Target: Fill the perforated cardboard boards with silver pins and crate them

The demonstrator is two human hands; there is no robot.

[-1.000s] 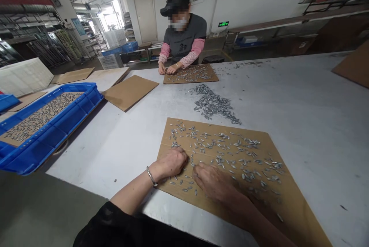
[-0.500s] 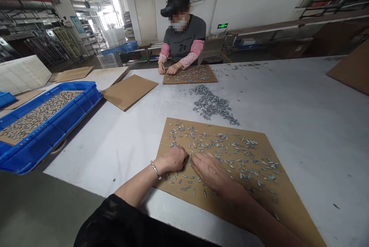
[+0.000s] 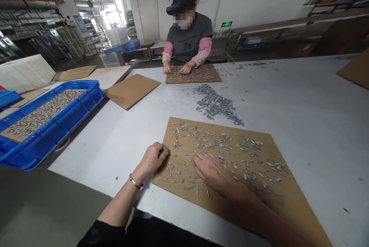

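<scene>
My left hand (image 3: pixel 154 157) is at the left edge of a brown cardboard sheet (image 3: pixel 219 204), its fingers curled with the tips together; anything between them is hidden. Bent over the middle of that sheet is my right hand (image 3: pixel 211 168), its fingers closed downward among small silvery spindle-shaped metal pieces (image 3: pixel 250 176). Its fingertips are out of sight, so what they pinch cannot be made out. The pieces lie scattered over the sheet, some apart and some in small clusters. Beyond it is a loose pile of the same pieces (image 3: pixel 217 104).
Across the table (image 3: pixel 288 97), a co-worker (image 3: pixel 187 39) has both hands over another piece-covered cardboard sheet (image 3: pixel 198 81). A bare cardboard sheet (image 3: pixel 132 91) lies at the left. Beside it stands a blue tray (image 3: pixel 72 114) holding a sheet of pieces. More cardboard (image 3: pixel 356 69) is far right.
My left hand has moved left, from beside my right hand to the sheet's left edge. The right hand stays at nearly the same spot. The co-worker's hands have moved apart.
</scene>
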